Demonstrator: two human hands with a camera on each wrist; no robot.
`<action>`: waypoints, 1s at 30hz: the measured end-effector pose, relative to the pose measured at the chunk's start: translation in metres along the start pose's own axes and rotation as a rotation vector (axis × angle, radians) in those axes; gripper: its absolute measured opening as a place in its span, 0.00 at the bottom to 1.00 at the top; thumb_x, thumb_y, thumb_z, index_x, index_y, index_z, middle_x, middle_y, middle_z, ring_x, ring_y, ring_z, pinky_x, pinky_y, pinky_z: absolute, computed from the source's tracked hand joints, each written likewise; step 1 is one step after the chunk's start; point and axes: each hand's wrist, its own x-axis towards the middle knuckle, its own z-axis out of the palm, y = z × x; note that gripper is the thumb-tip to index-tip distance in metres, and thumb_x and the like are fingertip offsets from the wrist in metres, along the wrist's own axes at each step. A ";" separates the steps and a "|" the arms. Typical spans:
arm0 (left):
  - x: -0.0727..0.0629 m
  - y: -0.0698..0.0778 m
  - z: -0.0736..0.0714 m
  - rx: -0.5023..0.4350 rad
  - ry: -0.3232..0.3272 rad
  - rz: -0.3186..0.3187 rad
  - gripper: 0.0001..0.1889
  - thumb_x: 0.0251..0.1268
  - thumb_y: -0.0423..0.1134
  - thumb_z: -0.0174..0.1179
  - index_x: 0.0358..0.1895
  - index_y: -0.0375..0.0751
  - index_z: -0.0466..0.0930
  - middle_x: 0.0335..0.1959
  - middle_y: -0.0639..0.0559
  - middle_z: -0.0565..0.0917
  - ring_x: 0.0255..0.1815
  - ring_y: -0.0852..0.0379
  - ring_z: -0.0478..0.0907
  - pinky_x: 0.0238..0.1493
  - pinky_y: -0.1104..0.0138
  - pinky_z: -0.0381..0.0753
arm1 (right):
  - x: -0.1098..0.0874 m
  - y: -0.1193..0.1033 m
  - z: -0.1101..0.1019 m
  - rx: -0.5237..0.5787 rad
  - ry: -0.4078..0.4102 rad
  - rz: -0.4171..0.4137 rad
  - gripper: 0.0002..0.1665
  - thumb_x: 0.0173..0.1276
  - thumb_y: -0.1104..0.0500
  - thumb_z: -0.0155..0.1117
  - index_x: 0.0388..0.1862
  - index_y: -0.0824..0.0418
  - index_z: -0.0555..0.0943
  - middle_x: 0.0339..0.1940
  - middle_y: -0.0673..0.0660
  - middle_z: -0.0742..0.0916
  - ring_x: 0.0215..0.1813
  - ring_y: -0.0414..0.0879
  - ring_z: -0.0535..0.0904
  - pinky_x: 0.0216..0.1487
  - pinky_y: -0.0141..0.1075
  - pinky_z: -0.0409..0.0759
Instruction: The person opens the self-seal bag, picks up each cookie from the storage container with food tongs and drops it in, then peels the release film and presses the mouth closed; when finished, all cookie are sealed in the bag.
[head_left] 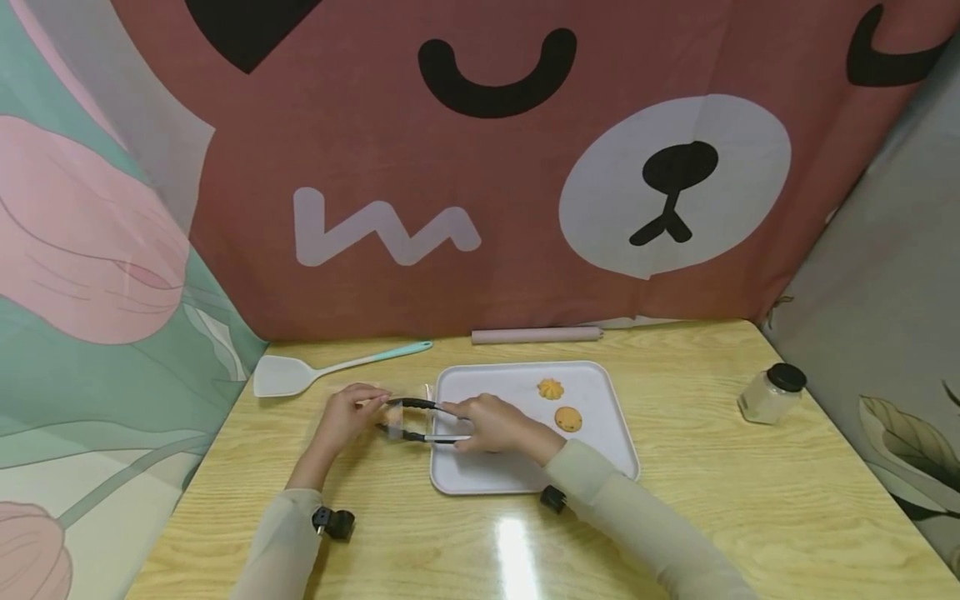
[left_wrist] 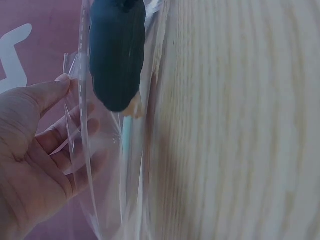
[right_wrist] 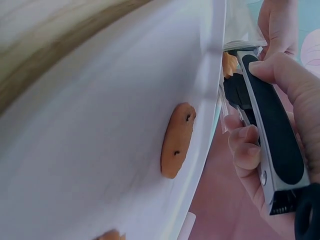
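My left hand (head_left: 347,421) pinches the edge of a clear plastic bag (left_wrist: 97,170) between thumb and fingers, left of the tray. In my right hand (head_left: 495,423) I grip metal tongs (right_wrist: 275,120) with black handle panels and black tips. Those tips reach inside the bag, seen through the film in the left wrist view. A bit of an orange-brown cookie (left_wrist: 133,108) shows by the tips. On the white tray (head_left: 480,482), under my right forearm's far side, lie a flower-shaped cookie (head_left: 551,389) and a round cookie (head_left: 567,418) with dark chips.
Behind the left hand lies a white spatula (head_left: 285,377) with a turquoise handle. A pink roll (head_left: 536,335) rests along the back edge by the bear-print curtain (head_left: 525,275). At the right stands a jar (head_left: 771,393) with a black lid.
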 end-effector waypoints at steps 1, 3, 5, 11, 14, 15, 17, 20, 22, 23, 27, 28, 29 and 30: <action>0.000 0.000 0.000 0.002 -0.001 0.003 0.08 0.63 0.36 0.62 0.41 0.38 0.87 0.43 0.41 0.83 0.48 0.43 0.78 0.43 0.50 0.79 | 0.001 -0.001 0.000 -0.004 -0.004 0.001 0.39 0.58 0.51 0.70 0.67 0.61 0.69 0.51 0.57 0.85 0.40 0.44 0.81 0.39 0.34 0.77; 0.000 0.001 0.000 -0.006 0.002 -0.003 0.08 0.62 0.37 0.63 0.41 0.39 0.87 0.44 0.42 0.83 0.48 0.43 0.78 0.44 0.50 0.79 | 0.004 -0.003 0.000 -0.005 -0.009 -0.001 0.39 0.58 0.51 0.70 0.68 0.61 0.69 0.49 0.57 0.85 0.35 0.41 0.78 0.35 0.32 0.75; 0.000 0.002 0.000 -0.009 0.003 -0.009 0.08 0.62 0.37 0.63 0.41 0.39 0.87 0.44 0.42 0.83 0.48 0.43 0.78 0.44 0.50 0.79 | 0.007 -0.004 0.000 -0.004 -0.015 -0.004 0.39 0.58 0.51 0.69 0.68 0.60 0.69 0.47 0.57 0.86 0.29 0.39 0.73 0.31 0.31 0.71; 0.002 0.001 0.000 -0.005 0.018 -0.003 0.08 0.61 0.37 0.63 0.40 0.38 0.87 0.41 0.42 0.84 0.47 0.44 0.79 0.43 0.51 0.80 | 0.017 -0.003 0.004 -0.012 -0.026 -0.015 0.40 0.59 0.51 0.68 0.69 0.59 0.68 0.31 0.53 0.86 0.19 0.36 0.61 0.24 0.28 0.63; 0.002 0.000 0.001 -0.004 0.016 0.002 0.08 0.61 0.36 0.64 0.41 0.38 0.87 0.41 0.43 0.84 0.46 0.45 0.79 0.43 0.52 0.80 | 0.022 -0.003 0.006 -0.012 -0.029 -0.026 0.40 0.59 0.50 0.69 0.69 0.59 0.68 0.23 0.51 0.82 0.18 0.36 0.59 0.23 0.28 0.61; 0.002 0.000 0.001 -0.004 0.017 0.006 0.08 0.62 0.36 0.63 0.41 0.38 0.87 0.41 0.43 0.84 0.46 0.44 0.79 0.42 0.52 0.80 | 0.024 -0.003 0.006 -0.016 -0.031 -0.030 0.40 0.59 0.50 0.69 0.68 0.59 0.68 0.21 0.50 0.81 0.18 0.36 0.58 0.23 0.28 0.61; 0.002 0.000 0.001 -0.004 0.015 0.010 0.08 0.62 0.36 0.63 0.41 0.38 0.87 0.41 0.43 0.84 0.45 0.44 0.79 0.42 0.53 0.81 | 0.027 -0.004 0.006 -0.017 -0.033 -0.045 0.40 0.58 0.49 0.70 0.68 0.59 0.69 0.19 0.49 0.78 0.19 0.37 0.58 0.23 0.28 0.61; 0.002 0.000 0.000 0.002 0.012 0.017 0.09 0.62 0.36 0.63 0.41 0.37 0.87 0.41 0.42 0.84 0.46 0.44 0.79 0.42 0.53 0.81 | 0.031 -0.004 0.006 -0.022 -0.026 -0.074 0.39 0.58 0.50 0.70 0.67 0.60 0.70 0.19 0.47 0.78 0.21 0.36 0.60 0.25 0.27 0.61; 0.001 0.000 0.000 0.002 0.008 0.013 0.09 0.62 0.37 0.63 0.41 0.37 0.87 0.41 0.42 0.84 0.46 0.44 0.79 0.42 0.52 0.80 | 0.034 -0.005 0.006 -0.019 -0.021 -0.089 0.39 0.57 0.51 0.69 0.66 0.61 0.71 0.19 0.45 0.76 0.22 0.36 0.61 0.26 0.27 0.62; 0.001 0.001 -0.001 0.002 0.004 0.013 0.09 0.62 0.37 0.63 0.42 0.37 0.87 0.41 0.42 0.84 0.46 0.44 0.79 0.42 0.52 0.80 | 0.035 -0.005 0.007 -0.019 -0.020 -0.094 0.38 0.56 0.52 0.69 0.66 0.61 0.71 0.19 0.44 0.75 0.22 0.36 0.61 0.26 0.27 0.61; 0.000 0.003 -0.002 -0.006 -0.003 0.006 0.09 0.63 0.36 0.62 0.42 0.37 0.87 0.42 0.43 0.84 0.46 0.44 0.79 0.43 0.51 0.80 | 0.038 -0.005 0.009 -0.006 -0.030 -0.089 0.39 0.56 0.54 0.68 0.67 0.60 0.70 0.15 0.43 0.66 0.19 0.35 0.57 0.23 0.26 0.58; 0.000 0.003 -0.002 -0.008 -0.002 0.006 0.09 0.63 0.36 0.62 0.42 0.37 0.87 0.42 0.43 0.84 0.46 0.44 0.79 0.43 0.51 0.80 | 0.039 -0.006 0.010 0.000 -0.036 -0.085 0.39 0.56 0.54 0.68 0.67 0.60 0.70 0.14 0.43 0.64 0.18 0.35 0.56 0.22 0.26 0.58; 0.000 0.004 -0.002 -0.006 0.000 0.009 0.08 0.63 0.36 0.62 0.41 0.37 0.87 0.41 0.42 0.84 0.46 0.44 0.79 0.43 0.51 0.80 | 0.039 -0.006 0.011 0.009 -0.039 -0.081 0.39 0.55 0.54 0.68 0.67 0.60 0.70 0.13 0.43 0.63 0.18 0.35 0.55 0.21 0.26 0.57; 0.000 0.003 -0.002 -0.004 0.002 0.010 0.08 0.62 0.36 0.63 0.41 0.37 0.87 0.41 0.43 0.84 0.46 0.44 0.79 0.43 0.51 0.80 | 0.040 -0.006 0.012 0.021 -0.040 -0.075 0.39 0.55 0.54 0.68 0.67 0.60 0.70 0.13 0.43 0.62 0.17 0.35 0.54 0.20 0.26 0.57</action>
